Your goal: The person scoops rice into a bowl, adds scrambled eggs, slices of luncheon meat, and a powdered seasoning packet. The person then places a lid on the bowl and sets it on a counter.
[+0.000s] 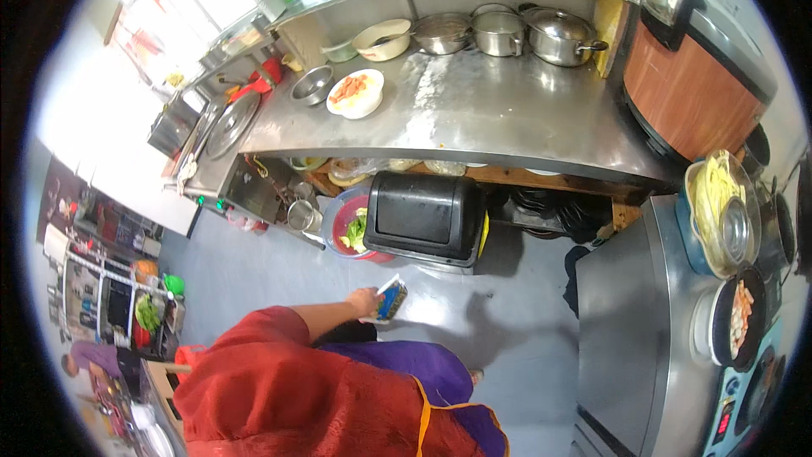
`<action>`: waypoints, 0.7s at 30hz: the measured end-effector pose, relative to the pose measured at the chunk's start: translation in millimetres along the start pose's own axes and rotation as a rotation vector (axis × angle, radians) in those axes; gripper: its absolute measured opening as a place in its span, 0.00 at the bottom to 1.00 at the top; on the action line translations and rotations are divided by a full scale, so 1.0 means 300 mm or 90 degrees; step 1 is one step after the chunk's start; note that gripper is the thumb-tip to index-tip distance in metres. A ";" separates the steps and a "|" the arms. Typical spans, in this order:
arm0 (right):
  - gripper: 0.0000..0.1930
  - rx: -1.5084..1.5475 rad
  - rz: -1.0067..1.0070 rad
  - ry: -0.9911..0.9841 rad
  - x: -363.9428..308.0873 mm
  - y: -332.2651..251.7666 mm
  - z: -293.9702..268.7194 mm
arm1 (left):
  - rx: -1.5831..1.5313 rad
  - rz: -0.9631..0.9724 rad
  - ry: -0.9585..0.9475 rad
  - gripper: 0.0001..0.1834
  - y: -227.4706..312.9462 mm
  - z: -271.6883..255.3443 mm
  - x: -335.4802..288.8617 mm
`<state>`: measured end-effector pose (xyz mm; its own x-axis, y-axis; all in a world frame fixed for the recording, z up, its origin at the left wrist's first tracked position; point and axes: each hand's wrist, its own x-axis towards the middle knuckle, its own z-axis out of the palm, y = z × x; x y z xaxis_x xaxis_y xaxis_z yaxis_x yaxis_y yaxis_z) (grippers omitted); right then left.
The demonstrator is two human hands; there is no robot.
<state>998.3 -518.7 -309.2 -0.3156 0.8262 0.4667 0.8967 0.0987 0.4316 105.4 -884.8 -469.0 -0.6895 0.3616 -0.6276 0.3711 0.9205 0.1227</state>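
My left forearm comes out of a red sleeve, and my left hand (364, 302) is closed around a small, flat blue packet (388, 300) with a white edge. I cannot make out what the packet is. It is held above the grey floor, in front of my purple apron (427, 366) with orange trim. Just beyond the hand stands a black bin (425, 218) with a swing lid. Beside the bin is a red-pink tub (341, 224) with green leaves (353, 232) in it. My right hand is out of sight.
A steel counter (507, 118) spans the far side, bearing a white bowl of orange pieces (355, 94), pots (562, 35) and a large rice cooker (695, 68). At right, a steel cabinet (622, 322) stands near a pan of food (739, 322). Another person (97, 359) is at far left.
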 end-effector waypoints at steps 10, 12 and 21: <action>0.15 0.251 0.131 -0.215 -0.009 0.073 0.015 | 0.079 0.072 0.041 0.22 -0.008 -0.130 0.019; 0.17 0.029 0.122 -0.173 -0.011 0.044 -0.009 | 0.154 0.119 0.067 0.22 -0.001 -0.135 0.023; 0.21 0.005 0.067 -0.210 0.069 0.016 0.012 | 0.029 0.068 0.145 0.23 0.027 -0.144 -0.018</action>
<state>997.1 -499.2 -300.3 -0.1056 0.9669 0.2325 0.9217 0.0074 0.3879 85.4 -872.8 -431.3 -0.7652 0.4847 -0.4237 0.4730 0.8698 0.1407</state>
